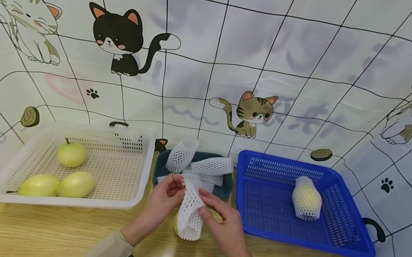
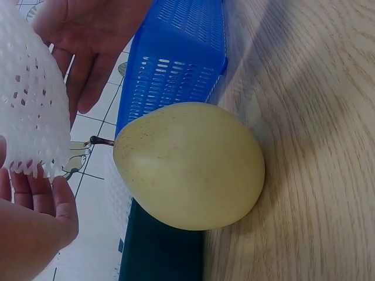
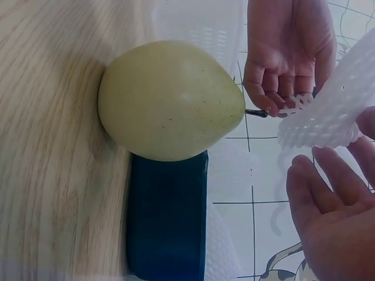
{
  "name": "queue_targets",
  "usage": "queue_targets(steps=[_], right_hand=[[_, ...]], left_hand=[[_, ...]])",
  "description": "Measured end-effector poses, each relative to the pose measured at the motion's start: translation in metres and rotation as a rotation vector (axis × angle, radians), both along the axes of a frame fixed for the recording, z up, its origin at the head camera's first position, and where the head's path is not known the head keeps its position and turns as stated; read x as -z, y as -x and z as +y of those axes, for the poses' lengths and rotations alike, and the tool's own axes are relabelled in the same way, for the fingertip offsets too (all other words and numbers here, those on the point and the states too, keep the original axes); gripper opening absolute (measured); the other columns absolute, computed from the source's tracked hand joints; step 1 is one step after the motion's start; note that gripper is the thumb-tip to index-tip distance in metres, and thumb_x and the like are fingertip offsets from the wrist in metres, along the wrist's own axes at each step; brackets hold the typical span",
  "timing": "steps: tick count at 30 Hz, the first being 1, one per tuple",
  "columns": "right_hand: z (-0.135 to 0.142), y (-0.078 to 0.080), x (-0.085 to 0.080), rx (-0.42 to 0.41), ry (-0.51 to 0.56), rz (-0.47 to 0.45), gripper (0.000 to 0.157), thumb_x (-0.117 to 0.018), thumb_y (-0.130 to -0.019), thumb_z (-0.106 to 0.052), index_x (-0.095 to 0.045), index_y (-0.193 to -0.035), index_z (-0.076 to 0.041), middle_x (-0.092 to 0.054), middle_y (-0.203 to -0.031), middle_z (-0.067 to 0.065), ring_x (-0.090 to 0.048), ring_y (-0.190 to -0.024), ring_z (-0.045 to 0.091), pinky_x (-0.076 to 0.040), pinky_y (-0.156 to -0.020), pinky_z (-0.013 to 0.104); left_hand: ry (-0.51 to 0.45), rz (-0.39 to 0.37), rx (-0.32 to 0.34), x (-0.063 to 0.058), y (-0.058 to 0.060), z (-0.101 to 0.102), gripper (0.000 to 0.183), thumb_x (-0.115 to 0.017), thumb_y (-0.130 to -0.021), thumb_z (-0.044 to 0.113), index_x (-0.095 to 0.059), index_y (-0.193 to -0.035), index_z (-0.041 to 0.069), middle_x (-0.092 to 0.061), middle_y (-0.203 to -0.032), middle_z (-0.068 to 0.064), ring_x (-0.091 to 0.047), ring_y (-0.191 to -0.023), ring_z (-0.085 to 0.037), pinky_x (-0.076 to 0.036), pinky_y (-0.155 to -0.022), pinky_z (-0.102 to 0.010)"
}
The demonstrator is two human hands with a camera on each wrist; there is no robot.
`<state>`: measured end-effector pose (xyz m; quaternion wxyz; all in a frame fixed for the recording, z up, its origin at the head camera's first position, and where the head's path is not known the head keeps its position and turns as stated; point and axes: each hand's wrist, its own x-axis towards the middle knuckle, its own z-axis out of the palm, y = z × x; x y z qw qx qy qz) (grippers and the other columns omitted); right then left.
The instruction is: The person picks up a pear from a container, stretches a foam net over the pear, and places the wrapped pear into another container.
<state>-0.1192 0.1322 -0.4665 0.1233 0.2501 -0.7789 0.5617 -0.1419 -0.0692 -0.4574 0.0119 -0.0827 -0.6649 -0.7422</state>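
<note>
A white foam net sleeve (image 1: pixel 190 217) is held up between both hands in the head view. My left hand (image 1: pixel 161 200) pinches its edge with curled fingers. My right hand (image 1: pixel 227 230) holds the opposite side between thumb and fingers. Below the sleeve a yellow-green pear (image 2: pixel 190 167) stands on the table, stem upward and apart from both hands; the sleeve hides most of it in the head view. The right wrist view shows the sleeve's netting (image 3: pixel 322 117) above the pear's stem (image 3: pixel 256 112).
Behind the hands, a dark teal box (image 1: pixel 226 186) holds several foam sleeves (image 1: pixel 212 165). At left, a white basket (image 1: pixel 143 172) contains three pears (image 1: pixel 75 184). The blue basket (image 1: pixel 259 201) at right has one netted pear (image 1: pixel 306 199). A cat-patterned cloth (image 1: pixel 191 21) hangs behind.
</note>
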Motion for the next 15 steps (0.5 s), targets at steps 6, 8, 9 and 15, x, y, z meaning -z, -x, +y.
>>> queue_targets(steps=[6, 8, 9, 15], right_hand=[[-0.0007, -0.0012, 0.0003, -0.064, 0.036, -0.066, 0.024, -0.071, -0.098, -0.007, -0.073, -0.121, -0.012, -0.063, -0.142, 0.008, -0.058, -0.133, 0.027, -0.053, -0.101, 0.042], [-0.0014, -0.0013, 0.0002, -0.087, 0.047, -0.099, 0.023, -0.072, -0.097, -0.008, -0.071, -0.119, -0.014, -0.061, -0.145, 0.007, -0.055, -0.136, 0.026, -0.052, -0.104, 0.039], [-0.0017, -0.0015, 0.0001, -0.099, 0.053, -0.116, 0.023, -0.072, -0.097, -0.009, -0.07, -0.119, -0.015, -0.06, -0.146, 0.006, -0.054, -0.137, 0.025, -0.051, -0.105, 0.037], [-0.0016, -0.0019, -0.0016, -0.233, 0.146, -0.155, 0.031, -0.057, -0.104, -0.005, -0.055, -0.136, -0.007, -0.049, -0.155, 0.014, -0.049, -0.14, 0.022, -0.043, -0.111, 0.031]], left_hand=[[0.01, 0.006, 0.029, -0.0009, -0.0009, -0.0007, 0.014, -0.061, -0.098, -0.008, -0.054, -0.11, -0.008, -0.06, -0.104, -0.008, -0.061, -0.093, -0.013, -0.052, -0.08, -0.021], [0.024, 0.006, 0.023, -0.0009, -0.0007, -0.0006, 0.012, -0.06, -0.098, -0.009, -0.055, -0.109, -0.009, -0.061, -0.103, -0.009, -0.061, -0.093, -0.013, -0.052, -0.08, -0.021], [0.028, 0.003, 0.019, -0.0009, -0.0005, -0.0006, 0.012, -0.06, -0.097, -0.01, -0.055, -0.108, -0.009, -0.062, -0.102, -0.009, -0.062, -0.092, -0.012, -0.052, -0.08, -0.021], [0.042, 0.02, 0.047, -0.0011, -0.0018, -0.0026, 0.013, -0.064, -0.099, -0.005, -0.054, -0.107, -0.007, -0.064, -0.1, -0.01, -0.063, -0.094, -0.013, -0.053, -0.083, -0.022]])
